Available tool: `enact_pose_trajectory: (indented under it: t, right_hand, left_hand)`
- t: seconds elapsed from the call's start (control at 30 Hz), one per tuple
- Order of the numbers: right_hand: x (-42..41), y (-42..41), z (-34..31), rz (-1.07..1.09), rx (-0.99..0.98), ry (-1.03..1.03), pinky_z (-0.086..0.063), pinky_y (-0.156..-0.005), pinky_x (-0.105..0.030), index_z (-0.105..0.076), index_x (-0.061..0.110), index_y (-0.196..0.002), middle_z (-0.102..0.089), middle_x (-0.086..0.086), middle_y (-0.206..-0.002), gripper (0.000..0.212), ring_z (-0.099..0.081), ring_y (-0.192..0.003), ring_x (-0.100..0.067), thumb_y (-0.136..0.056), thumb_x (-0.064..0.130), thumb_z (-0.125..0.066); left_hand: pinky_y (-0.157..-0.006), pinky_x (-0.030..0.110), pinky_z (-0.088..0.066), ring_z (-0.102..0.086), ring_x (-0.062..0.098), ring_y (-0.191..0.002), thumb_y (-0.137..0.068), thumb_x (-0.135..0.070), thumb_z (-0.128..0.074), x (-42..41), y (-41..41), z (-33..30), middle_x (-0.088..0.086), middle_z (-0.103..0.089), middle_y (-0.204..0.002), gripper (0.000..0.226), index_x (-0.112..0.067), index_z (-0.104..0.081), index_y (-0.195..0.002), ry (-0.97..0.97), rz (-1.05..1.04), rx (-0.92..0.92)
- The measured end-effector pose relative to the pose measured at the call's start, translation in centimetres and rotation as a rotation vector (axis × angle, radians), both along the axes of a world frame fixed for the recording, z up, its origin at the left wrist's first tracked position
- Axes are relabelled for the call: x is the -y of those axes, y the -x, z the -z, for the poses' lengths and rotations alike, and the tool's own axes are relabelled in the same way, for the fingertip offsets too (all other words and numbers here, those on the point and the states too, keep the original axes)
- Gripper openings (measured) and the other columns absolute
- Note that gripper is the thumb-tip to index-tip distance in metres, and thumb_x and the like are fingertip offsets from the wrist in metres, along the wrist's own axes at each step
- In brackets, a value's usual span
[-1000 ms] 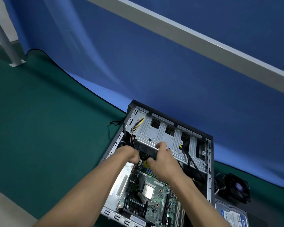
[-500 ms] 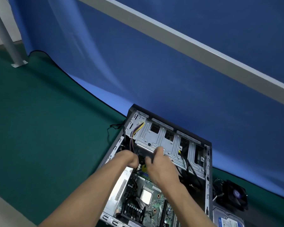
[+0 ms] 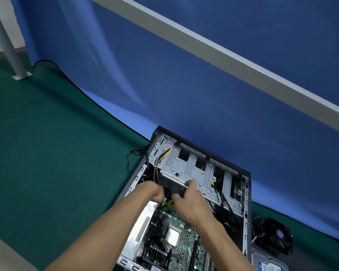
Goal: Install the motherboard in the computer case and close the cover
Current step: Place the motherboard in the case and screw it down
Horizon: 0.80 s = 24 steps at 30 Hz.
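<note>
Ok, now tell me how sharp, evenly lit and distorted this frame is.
Head view: wide-angle bending curves the grey beam; light is soft and even, with a pale sheen on the blue backdrop; both hands look slightly soft, the case interior dim beneath them.

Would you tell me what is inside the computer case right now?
Inside the case lie the motherboard, a metal drive cage and loose cables. Both hands, left and right, reach in below the cage; what they hold is covered.
</note>
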State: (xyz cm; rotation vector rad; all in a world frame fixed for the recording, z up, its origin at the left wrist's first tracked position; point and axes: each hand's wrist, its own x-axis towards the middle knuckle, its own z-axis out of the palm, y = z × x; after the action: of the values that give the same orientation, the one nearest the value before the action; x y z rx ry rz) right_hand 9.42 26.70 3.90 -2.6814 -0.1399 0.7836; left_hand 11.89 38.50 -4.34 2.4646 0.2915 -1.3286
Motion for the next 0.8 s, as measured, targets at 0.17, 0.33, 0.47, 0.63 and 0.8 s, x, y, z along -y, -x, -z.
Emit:
enact_pose_trajectory:
  t: [0.17,0.33,0.47,0.63,0.8]
  right_hand:
    - [0.0,0.2,0.4,-0.068,0.145,0.111,-0.046,-0.066,-0.033,-0.04,0.009,-0.121,-0.062,-0.009,-0.102,0.031,-0.062,-0.088,-0.027,-0.103,0.034,-0.034]
    - [0.3,-0.3,-0.2,0.073,-0.108,-0.129,-0.053,-0.049,-0.023,-0.026,0.023,-0.132,-0.04,-0.009,-0.126,0.048,-0.058,-0.079,-0.019,-0.095,0.018,-0.055]
    - [0.0,0.5,0.4,-0.083,0.176,0.091,-0.044,-0.067,-0.034,-0.042,0.014,-0.115,-0.058,-0.009,-0.11,0.025,-0.06,-0.089,-0.027,-0.102,0.035,-0.038]
    - [-0.3,-0.2,0.1,-0.117,0.085,0.048,-0.049,-0.076,-0.038,-0.039,0.013,-0.12,-0.056,-0.01,-0.114,0.027,-0.06,-0.093,-0.028,-0.099,0.03,-0.045]
    - [0.2,-0.8,0.0,-0.105,0.028,0.057,-0.049,-0.08,-0.035,-0.039,0.015,-0.12,-0.058,-0.005,-0.104,0.034,-0.06,-0.092,-0.025,-0.095,0.034,-0.051]
  left_hand:
    - [-0.1,0.038,-0.04,-0.037,0.034,-0.133,-0.097,-0.003,-0.026,0.1,0.1,0.0,0.02,-0.026,-0.152,0.049,0.004,-0.024,-0.145,0.001,-0.004,-0.02]
    - [-0.09,0.033,-0.04,-0.041,0.033,-0.131,-0.096,-0.002,-0.025,0.0,0.0,0.0,0.022,-0.031,-0.149,0.046,0.007,-0.03,-0.141,0.018,0.006,-0.02]
    - [-0.105,0.038,-0.037,-0.035,0.033,-0.135,-0.096,-0.003,-0.027,0.0,0.0,0.0,0.02,-0.025,-0.152,0.049,0.004,-0.025,-0.144,0.024,-0.009,-0.033]
    - [-0.096,0.036,-0.04,-0.043,0.027,-0.124,-0.097,-0.003,-0.026,0.0,0.0,-0.1,0.021,-0.027,-0.151,0.048,0.005,-0.027,-0.144,0.03,-0.023,-0.02]
    - [-0.092,0.033,-0.041,-0.04,0.033,-0.131,-0.096,-0.002,-0.025,0.0,0.1,-0.5,0.021,-0.03,-0.149,0.046,0.006,-0.032,-0.141,0.023,-0.01,-0.004]
